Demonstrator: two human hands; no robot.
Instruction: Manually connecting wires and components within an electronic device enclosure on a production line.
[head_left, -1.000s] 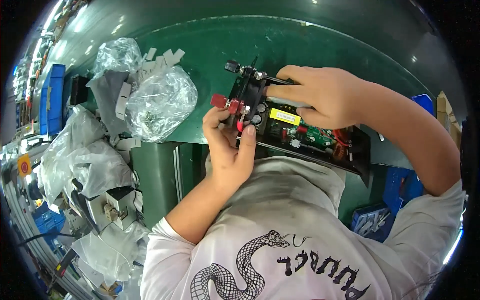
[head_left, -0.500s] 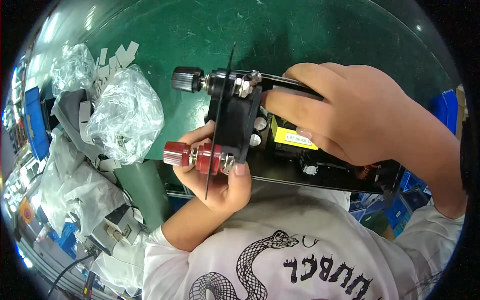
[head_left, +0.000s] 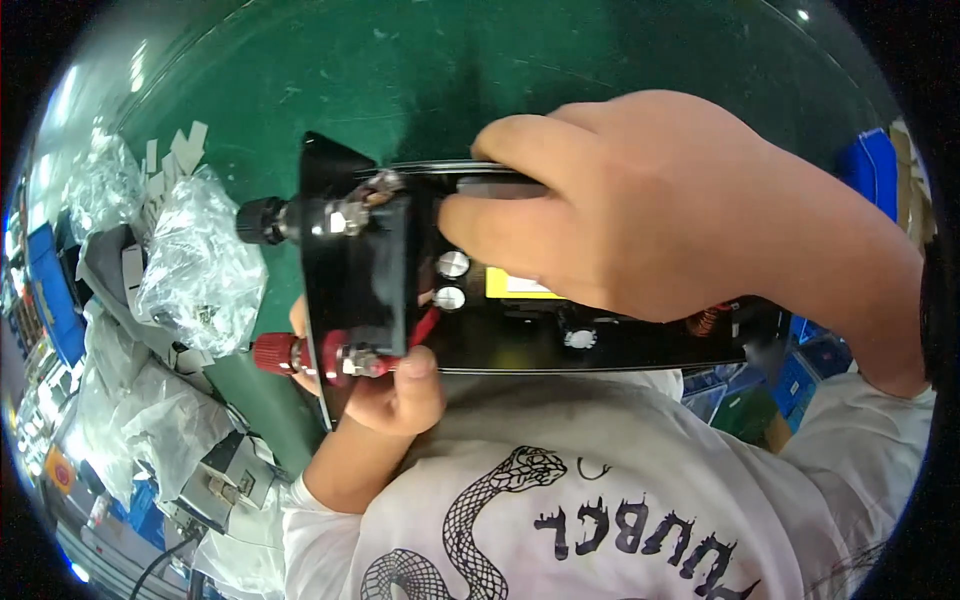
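Observation:
A black power supply unit (head_left: 520,355) with an open case is held up before me. At its left end stands a black end panel (head_left: 365,255). This carries a black binding post (head_left: 262,221) and, nearer me, a red binding post (head_left: 276,353). My left hand (head_left: 392,402) grips the panel's near edge around the red post, some fingers hidden behind it. Beside the thumb runs a red wire (head_left: 425,325). My right hand (head_left: 630,205) clasps the case from above, partly covering a yellow transformer (head_left: 522,286). Round capacitors (head_left: 453,265) show beside its fingertips.
A green table (head_left: 400,70) stretches beyond the unit. Left of it are a clear plastic bag (head_left: 205,270), white strips (head_left: 185,150), a grey cloth-like item (head_left: 110,260) and a metal box (head_left: 235,470). Blue bins stand at the left (head_left: 55,290) and right (head_left: 868,175).
Both hands and the unit have shifted left. The end panel has turned, showing more of its inner face, and the red wire by my left thumb has come into sight.

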